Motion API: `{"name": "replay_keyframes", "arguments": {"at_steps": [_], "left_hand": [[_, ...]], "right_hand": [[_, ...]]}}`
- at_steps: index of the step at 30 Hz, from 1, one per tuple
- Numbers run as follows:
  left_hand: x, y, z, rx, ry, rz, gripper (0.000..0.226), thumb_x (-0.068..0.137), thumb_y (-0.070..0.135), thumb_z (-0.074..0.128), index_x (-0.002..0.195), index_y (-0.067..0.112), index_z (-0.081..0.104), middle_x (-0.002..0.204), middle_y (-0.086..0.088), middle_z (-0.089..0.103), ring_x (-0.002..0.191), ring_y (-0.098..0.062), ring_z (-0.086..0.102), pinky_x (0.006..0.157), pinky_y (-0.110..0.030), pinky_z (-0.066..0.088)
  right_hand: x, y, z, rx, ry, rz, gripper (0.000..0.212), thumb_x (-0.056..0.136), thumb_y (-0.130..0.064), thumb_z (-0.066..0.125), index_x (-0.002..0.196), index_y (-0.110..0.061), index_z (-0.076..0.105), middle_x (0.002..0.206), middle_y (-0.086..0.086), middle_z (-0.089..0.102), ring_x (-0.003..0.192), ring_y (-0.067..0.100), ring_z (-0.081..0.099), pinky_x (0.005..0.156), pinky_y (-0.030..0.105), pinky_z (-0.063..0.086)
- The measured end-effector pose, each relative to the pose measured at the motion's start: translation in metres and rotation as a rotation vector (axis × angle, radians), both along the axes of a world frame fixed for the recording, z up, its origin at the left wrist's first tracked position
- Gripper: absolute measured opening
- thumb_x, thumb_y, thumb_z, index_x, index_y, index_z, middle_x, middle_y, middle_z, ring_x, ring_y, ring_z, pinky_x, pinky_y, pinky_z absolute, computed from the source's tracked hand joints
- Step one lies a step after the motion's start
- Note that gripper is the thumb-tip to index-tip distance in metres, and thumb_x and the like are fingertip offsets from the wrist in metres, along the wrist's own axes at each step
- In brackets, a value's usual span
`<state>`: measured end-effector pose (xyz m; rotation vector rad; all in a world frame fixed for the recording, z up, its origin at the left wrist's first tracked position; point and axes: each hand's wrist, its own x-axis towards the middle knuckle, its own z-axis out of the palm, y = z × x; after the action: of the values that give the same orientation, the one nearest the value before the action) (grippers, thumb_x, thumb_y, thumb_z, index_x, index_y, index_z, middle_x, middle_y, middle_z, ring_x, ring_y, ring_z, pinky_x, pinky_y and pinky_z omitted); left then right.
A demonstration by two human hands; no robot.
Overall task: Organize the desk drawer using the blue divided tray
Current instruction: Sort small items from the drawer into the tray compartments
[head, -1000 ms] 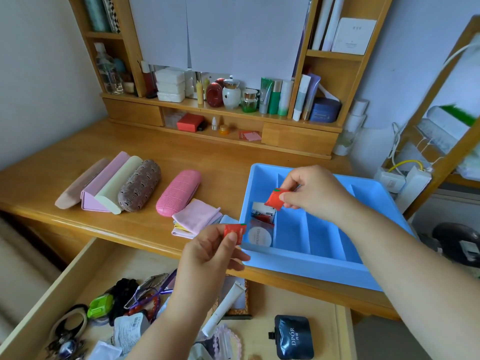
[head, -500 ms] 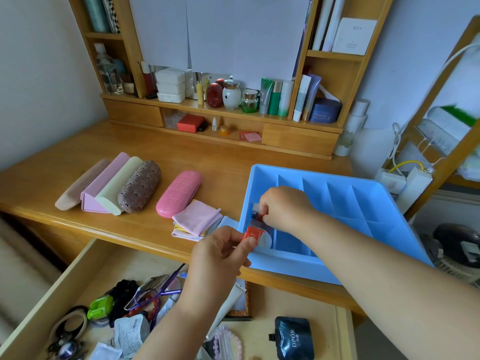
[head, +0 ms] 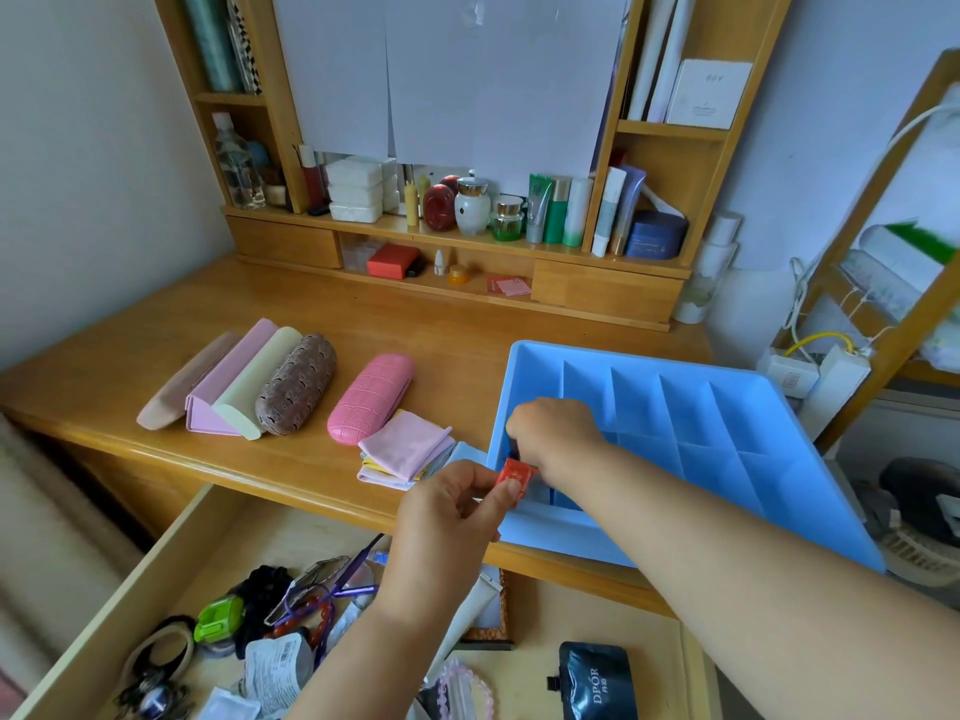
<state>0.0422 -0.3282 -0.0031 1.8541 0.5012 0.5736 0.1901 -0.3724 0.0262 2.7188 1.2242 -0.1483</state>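
The blue divided tray [head: 727,433] sits on the wooden desk [head: 415,330], near the front edge on the right. Its long side runs from left to right, and it is turned a little, so the right end looks closer to us. The left hand [head: 452,511] pinches a small red packet [head: 515,474] between thumb and fingers, right at the tray's front left corner. The right hand [head: 550,433] reaches down into the front left slot of the tray. Its fingers curl down, but I cannot tell if they hold something. Below, the open drawer [head: 171,553] is full of little things. A pink case [head: 371,397] lies on the desk.
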Motion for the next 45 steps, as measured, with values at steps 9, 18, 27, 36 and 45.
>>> {"name": "replay_keyframes", "arguments": {"at_steps": [9,18,27,36,45], "left_hand": [[0.006,0.001,-0.001,-0.094,-0.020,-0.032,0.015,0.088,0.019,0.065,0.073,0.019,0.067,0.051,0.007,0.063,0.045,0.001,0.055,0.048,-0.010,0.043],[0.007,0.004,-0.009,0.049,-0.043,-0.089,0.013,0.084,0.034,0.066,0.071,0.037,0.069,0.053,0.009,0.057,0.051,-0.007,0.048,0.052,-0.021,0.041],[0.005,0.002,-0.016,0.076,-0.029,-0.053,0.014,0.087,0.023,0.066,0.089,0.037,0.068,0.072,0.018,0.066,0.063,-0.007,0.059,0.060,-0.025,0.052],[0.005,0.002,-0.017,0.136,-0.026,-0.051,0.019,0.087,0.019,0.064,0.091,0.037,0.067,0.084,0.022,0.069,0.064,-0.004,0.056,0.058,-0.015,0.046],[-0.008,-0.001,-0.006,0.481,0.049,-0.123,0.022,0.089,0.010,0.059,0.104,0.022,0.069,0.086,0.027,0.063,0.061,0.005,0.051,0.060,-0.006,0.038]], "right_hand": [[-0.011,-0.073,0.047,0.642,0.776,-0.020,0.006,0.084,-0.031,0.068,0.083,-0.026,0.071,0.078,-0.006,0.073,0.061,0.000,0.061,0.059,0.019,0.050],[-0.013,-0.069,0.037,0.561,0.868,-0.020,0.012,0.081,-0.004,0.069,0.079,-0.016,0.068,0.076,0.009,0.071,0.063,0.009,0.065,0.059,0.019,0.050],[0.021,-0.044,0.034,0.500,0.258,-0.090,0.017,0.084,-0.012,0.065,0.071,-0.023,0.063,0.072,-0.014,0.058,0.076,0.015,0.059,0.063,0.024,0.042],[0.004,-0.018,0.013,0.038,-0.138,0.073,0.026,0.080,0.000,0.051,0.092,-0.018,0.065,0.083,-0.001,0.057,0.078,0.021,0.052,0.053,0.024,0.029],[0.003,-0.037,0.014,0.169,0.089,-0.048,0.018,0.089,-0.019,0.050,0.087,-0.022,0.067,0.089,-0.002,0.062,0.086,0.023,0.058,0.061,0.027,0.041]]}}
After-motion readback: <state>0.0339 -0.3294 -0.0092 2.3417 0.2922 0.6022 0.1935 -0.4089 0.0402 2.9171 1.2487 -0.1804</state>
